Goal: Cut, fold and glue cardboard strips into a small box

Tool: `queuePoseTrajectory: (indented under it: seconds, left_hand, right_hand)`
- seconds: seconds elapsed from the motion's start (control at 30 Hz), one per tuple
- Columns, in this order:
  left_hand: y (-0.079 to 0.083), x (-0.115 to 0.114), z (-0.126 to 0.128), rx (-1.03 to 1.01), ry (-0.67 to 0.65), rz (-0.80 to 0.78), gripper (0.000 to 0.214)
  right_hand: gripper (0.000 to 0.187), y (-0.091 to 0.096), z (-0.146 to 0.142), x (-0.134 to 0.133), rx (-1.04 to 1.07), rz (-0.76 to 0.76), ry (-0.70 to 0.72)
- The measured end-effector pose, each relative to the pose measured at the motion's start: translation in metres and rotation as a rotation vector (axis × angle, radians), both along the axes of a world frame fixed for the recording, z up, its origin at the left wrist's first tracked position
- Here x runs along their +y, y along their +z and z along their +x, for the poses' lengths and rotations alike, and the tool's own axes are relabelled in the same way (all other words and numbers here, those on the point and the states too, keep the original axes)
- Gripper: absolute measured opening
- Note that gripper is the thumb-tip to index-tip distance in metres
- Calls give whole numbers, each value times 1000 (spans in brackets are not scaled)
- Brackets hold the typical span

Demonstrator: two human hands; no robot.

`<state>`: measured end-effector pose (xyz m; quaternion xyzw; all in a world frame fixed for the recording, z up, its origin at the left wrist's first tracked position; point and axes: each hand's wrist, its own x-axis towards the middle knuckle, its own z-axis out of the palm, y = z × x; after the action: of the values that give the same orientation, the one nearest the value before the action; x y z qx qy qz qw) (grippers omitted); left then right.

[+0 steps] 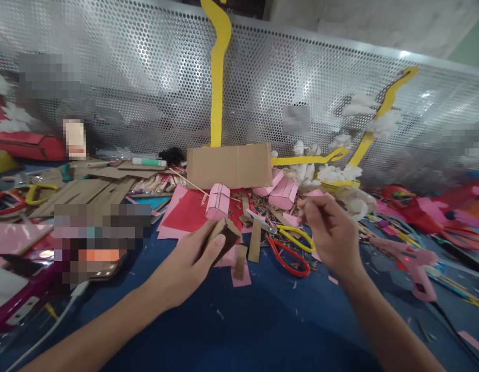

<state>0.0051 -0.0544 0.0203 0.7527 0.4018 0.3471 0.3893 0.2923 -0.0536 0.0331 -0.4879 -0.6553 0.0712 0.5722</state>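
Note:
My left hand (189, 266) is wrapped round a small folded cardboard piece (228, 236), its thumb pressed on the near side and an open end facing right. To its right, apart from the cardboard, my right hand (332, 230) is raised with thumb and fingers pinched; whatever they may hold is too small to make out. Between the hands lie scissors (289, 264) with one red and one yellow handle. Just behind the left hand stands a small pink paper box (218, 201) with dark lines. Cardboard strips (255, 242) lie below it on pink paper.
A pink glue gun (408, 258) with a lit red light lies at right, its cord trailing forward. A cardboard panel (228, 166) stands at the back before a perforated metal screen (146, 93). Cardboard sheets (84, 196) and a white cable (53, 325) are at left.

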Motion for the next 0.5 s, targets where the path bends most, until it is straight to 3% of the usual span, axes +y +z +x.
queuePoseTrajectory:
  seconds: [0.13,0.27,0.5]
  left_hand:
    - [-5,4,-1,41,55,-10,45]
    - [-7,7,-2,119,66,-12,47]
    - [-12,8,-2,155,76,-38,45]
  right_hand:
    - [22,-1,25,17,-87,2,-157]
    - [26,-7,25,18,-224,-37,-196]
    - [20,-8,31,27,-283,-104,-291]
